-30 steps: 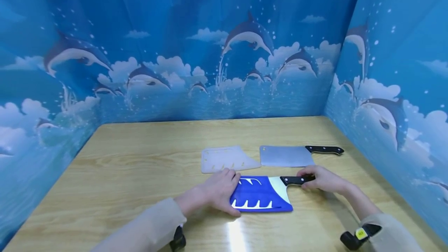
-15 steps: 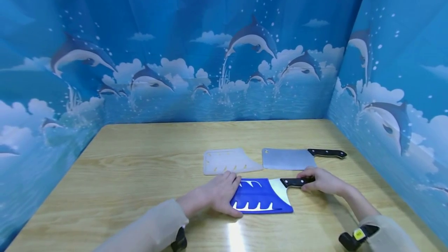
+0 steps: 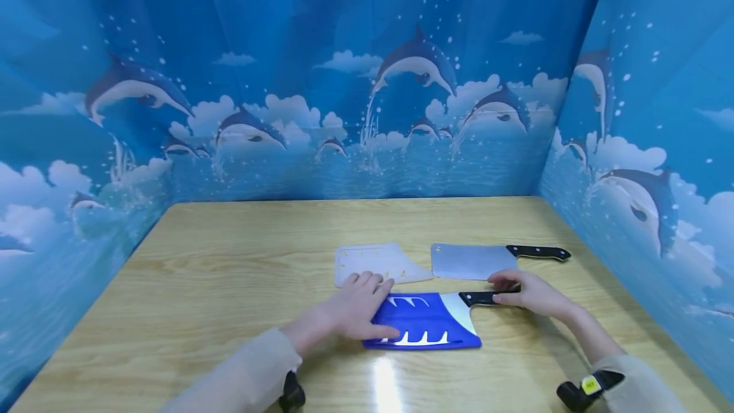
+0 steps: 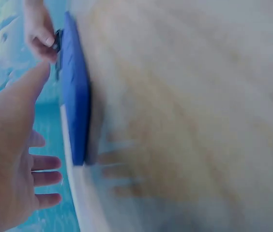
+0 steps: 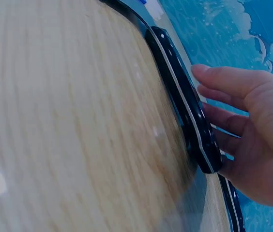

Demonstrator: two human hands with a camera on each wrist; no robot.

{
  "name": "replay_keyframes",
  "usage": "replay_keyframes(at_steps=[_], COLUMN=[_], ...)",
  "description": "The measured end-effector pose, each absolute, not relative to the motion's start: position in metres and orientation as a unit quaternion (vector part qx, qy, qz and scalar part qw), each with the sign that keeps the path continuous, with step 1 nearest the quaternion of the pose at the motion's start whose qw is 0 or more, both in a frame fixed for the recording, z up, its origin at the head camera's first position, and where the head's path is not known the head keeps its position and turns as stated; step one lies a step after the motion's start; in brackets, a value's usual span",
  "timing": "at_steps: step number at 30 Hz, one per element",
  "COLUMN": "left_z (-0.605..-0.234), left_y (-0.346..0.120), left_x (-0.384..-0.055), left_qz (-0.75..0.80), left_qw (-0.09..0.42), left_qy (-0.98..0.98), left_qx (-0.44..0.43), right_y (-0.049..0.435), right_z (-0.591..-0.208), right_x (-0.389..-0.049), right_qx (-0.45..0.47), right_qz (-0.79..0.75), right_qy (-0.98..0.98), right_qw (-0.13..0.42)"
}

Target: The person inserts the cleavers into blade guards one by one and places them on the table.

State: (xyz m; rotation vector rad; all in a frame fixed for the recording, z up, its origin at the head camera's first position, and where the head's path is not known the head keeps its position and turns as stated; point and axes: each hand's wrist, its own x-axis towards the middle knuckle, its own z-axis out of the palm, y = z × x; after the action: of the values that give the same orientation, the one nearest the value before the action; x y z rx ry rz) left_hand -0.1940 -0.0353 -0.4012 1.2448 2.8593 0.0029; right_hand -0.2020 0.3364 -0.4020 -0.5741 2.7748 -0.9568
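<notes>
Much tabletop (image 3: 218, 273) separates blue sheath (image 3: 423, 318) from left edge (image 3: 106, 301).

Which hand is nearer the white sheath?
Left. The left hand is just on the near side of the white sheath, overlapping its edge in the head view; the right hand is off to the right, by the nearer black handle.

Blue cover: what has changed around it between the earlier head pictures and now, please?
The left hand has opened and shifted slightly left; its thumb has left the near edge of the blue cover, whose near-left corner now shows. The right hand has shifted slightly away from the person at the near handle. The blue cover, far cleaver and white cover stayed.
</notes>
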Motion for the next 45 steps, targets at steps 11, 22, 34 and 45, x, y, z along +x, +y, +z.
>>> replay_keyframes(at_steps=[11, 22, 34, 45], left_z=[-0.386, -0.39, -0.396, -0.399], left_y=[-0.057, -0.059, -0.048, -0.044], left_x=[-0.235, -0.265, -0.269, -0.272], left_qz=[0.073, 0.071, 0.076, 0.083], left_qw=[0.0, 0.075, 0.135, 0.137], left_qy=[0.946, 0.963, 0.956, 0.956], left_qx=[0.315, 0.251, 0.25, 0.245], right_y=[0.372, 0.409, 0.433, 0.443], right_z=[-0.392, -0.382, -0.393, -0.408], right_x=[-0.215, -0.24, -0.253, -0.258], right_qx=[-0.181, -0.119, -0.08, -0.057], right_qz=[-0.344, -0.331, -0.291, -0.273], right_qy=[0.919, 0.936, 0.953, 0.96], right_qw=[-0.063, -0.028, 0.014, 0.005])
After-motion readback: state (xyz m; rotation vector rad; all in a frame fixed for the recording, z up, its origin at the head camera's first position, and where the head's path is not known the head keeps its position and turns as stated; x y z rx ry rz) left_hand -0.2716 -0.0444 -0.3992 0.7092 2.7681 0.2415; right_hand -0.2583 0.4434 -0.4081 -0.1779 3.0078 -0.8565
